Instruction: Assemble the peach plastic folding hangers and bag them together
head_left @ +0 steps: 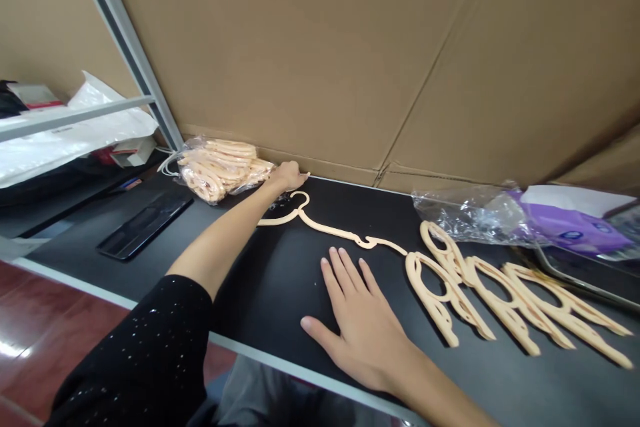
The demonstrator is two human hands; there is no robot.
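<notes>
My left hand point(289, 175) reaches to the back edge of the black table, at the right end of a clear plastic bag of peach hangers point(220, 167). Its fingers are curled, and what they hold, if anything, is hidden. In front of it lies an unfolded peach hanger point(327, 229), hook toward the back, its left part behind my forearm. My right hand point(357, 313) is open, fingers spread and palm down, just in front of that hanger's right arm. Several folded peach hangers point(500, 293) lie in an overlapping row to its right.
A black phone point(145, 227) lies at the left. Crumpled clear plastic point(465, 213) and a purple packet point(575, 223) are at the back right, beside a dark flat device point(595, 273). Cardboard point(320, 60) stands behind the table point(280, 300). A metal post point(133, 47) rises at the left.
</notes>
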